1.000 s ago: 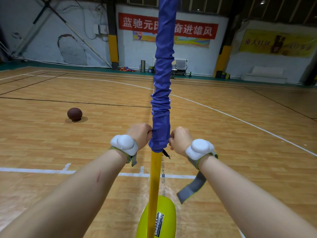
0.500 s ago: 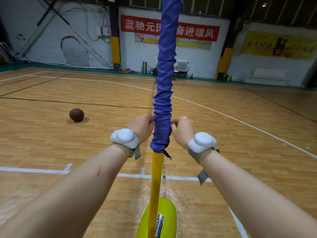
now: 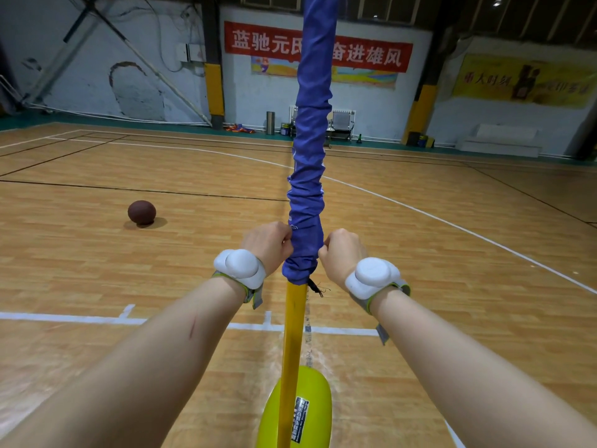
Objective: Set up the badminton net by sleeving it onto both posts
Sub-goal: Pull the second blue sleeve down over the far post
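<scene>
A yellow post (image 3: pixel 293 334) stands upright on a yellow-green base (image 3: pixel 311 402) right in front of me. The net's blue sleeve (image 3: pixel 309 176) covers the post from the top of the view down to about wrist height, bunched into folds along its lower part. My left hand (image 3: pixel 268 242) grips the sleeve's lower left side and my right hand (image 3: pixel 342 250) grips its lower right side, both with fingers curled into the fabric. A frayed black cord (image 3: pixel 315 286) hangs at the sleeve's bottom edge. Thin net mesh (image 3: pixel 308 334) trails down beside the post.
A dark brown ball (image 3: pixel 141 212) lies on the wooden court floor to the left. White court lines (image 3: pixel 64 317) cross the floor under my arms. Chairs (image 3: pixel 342 122) and a bin (image 3: pixel 270 122) stand by the far wall.
Both hands slid up the sleeve from its bottom edge and took a fresh grip a little higher. The sleeve's bottom edge has stayed at about the same height on the post.
</scene>
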Demonstrator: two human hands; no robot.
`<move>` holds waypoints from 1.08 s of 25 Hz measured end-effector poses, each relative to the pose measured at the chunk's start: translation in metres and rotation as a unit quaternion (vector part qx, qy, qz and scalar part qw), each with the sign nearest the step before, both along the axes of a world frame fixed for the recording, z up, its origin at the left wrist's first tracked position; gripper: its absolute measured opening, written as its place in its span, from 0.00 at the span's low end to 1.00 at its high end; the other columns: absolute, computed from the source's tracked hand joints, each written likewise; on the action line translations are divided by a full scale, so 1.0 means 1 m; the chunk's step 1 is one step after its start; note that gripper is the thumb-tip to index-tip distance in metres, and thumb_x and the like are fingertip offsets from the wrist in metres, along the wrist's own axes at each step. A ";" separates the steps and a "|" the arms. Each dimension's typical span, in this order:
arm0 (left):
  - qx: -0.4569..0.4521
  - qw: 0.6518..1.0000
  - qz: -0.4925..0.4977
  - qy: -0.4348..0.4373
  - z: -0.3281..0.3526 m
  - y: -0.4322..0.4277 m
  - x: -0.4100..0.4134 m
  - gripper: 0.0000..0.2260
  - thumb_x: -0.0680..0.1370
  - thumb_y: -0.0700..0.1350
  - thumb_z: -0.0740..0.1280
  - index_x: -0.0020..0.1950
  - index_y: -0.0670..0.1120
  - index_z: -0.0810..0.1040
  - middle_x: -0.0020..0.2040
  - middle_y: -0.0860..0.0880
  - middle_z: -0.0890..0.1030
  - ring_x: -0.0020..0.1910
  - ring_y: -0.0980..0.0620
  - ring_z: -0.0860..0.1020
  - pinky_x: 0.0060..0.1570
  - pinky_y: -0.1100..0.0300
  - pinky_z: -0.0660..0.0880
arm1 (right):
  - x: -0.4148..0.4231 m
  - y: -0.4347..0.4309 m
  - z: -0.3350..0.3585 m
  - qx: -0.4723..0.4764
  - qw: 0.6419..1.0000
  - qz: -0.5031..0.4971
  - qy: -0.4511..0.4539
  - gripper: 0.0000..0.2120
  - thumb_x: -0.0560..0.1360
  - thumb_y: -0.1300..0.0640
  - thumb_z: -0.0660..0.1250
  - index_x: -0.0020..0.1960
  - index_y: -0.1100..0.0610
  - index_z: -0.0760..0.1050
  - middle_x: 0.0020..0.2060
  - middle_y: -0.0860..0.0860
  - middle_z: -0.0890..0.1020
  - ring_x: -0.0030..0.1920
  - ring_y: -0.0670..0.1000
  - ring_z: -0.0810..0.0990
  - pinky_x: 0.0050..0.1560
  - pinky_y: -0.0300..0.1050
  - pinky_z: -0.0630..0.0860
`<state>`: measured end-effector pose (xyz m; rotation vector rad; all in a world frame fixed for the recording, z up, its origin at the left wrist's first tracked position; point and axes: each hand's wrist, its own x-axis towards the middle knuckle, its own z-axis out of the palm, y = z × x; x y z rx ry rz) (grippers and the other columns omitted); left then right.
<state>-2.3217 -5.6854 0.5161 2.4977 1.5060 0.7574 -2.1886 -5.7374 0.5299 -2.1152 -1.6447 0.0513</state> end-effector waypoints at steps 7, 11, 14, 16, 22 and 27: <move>-0.045 0.997 -0.017 0.061 -0.011 -0.001 -0.002 0.04 0.74 0.39 0.60 0.40 0.45 0.70 0.39 0.43 0.73 0.38 0.42 0.70 0.37 0.57 0.64 | 0.002 0.001 -0.016 -0.073 0.997 0.006 0.029 0.17 0.74 0.65 0.58 0.28 0.59 0.59 0.29 0.57 0.68 0.36 0.59 0.68 0.33 0.44 0.63; -0.064 0.997 0.007 0.053 -0.009 0.002 -0.005 0.08 0.77 0.42 0.59 0.47 0.43 0.77 0.44 0.41 0.78 0.41 0.41 0.75 0.41 0.56 0.69 | 0.003 0.000 -0.014 -0.060 0.996 0.012 0.070 0.09 0.74 0.64 0.58 0.42 0.67 0.76 0.40 0.63 0.79 0.37 0.57 0.70 0.35 0.43 0.65; -0.010 0.999 0.008 -0.034 -0.001 0.004 -0.007 0.13 0.78 0.44 0.58 0.60 0.43 0.75 0.55 0.43 0.77 0.55 0.41 0.76 0.52 0.52 0.72 | 0.003 0.000 0.000 0.043 0.993 0.026 0.105 0.11 0.74 0.62 0.57 0.47 0.64 0.77 0.43 0.61 0.80 0.40 0.58 0.71 0.38 0.44 0.67; 0.005 0.998 -0.007 -0.059 0.007 0.004 -0.004 0.13 0.79 0.43 0.57 0.60 0.42 0.75 0.55 0.42 0.76 0.52 0.40 0.77 0.51 0.50 0.72 | 0.001 -0.001 0.007 0.074 0.992 0.046 0.092 0.09 0.74 0.63 0.56 0.41 0.62 0.74 0.40 0.60 0.77 0.40 0.58 0.70 0.38 0.45 0.65; 0.014 0.999 0.008 -0.040 0.017 0.006 0.002 0.09 0.77 0.40 0.58 0.45 0.38 0.77 0.46 0.36 0.80 0.44 0.37 0.79 0.43 0.50 0.73 | 0.000 0.000 0.013 0.057 0.998 0.002 0.028 0.10 0.76 0.63 0.56 0.42 0.63 0.75 0.37 0.57 0.72 0.38 0.59 0.69 0.37 0.45 0.64; 0.011 1.000 0.008 0.000 0.008 0.005 -0.001 0.09 0.76 0.40 0.60 0.42 0.38 0.77 0.43 0.36 0.79 0.41 0.36 0.75 0.39 0.50 0.70 | -0.005 -0.002 0.009 0.019 1.000 -0.014 0.007 0.09 0.74 0.65 0.57 0.34 0.61 0.67 0.34 0.58 0.71 0.36 0.60 0.68 0.35 0.46 0.63</move>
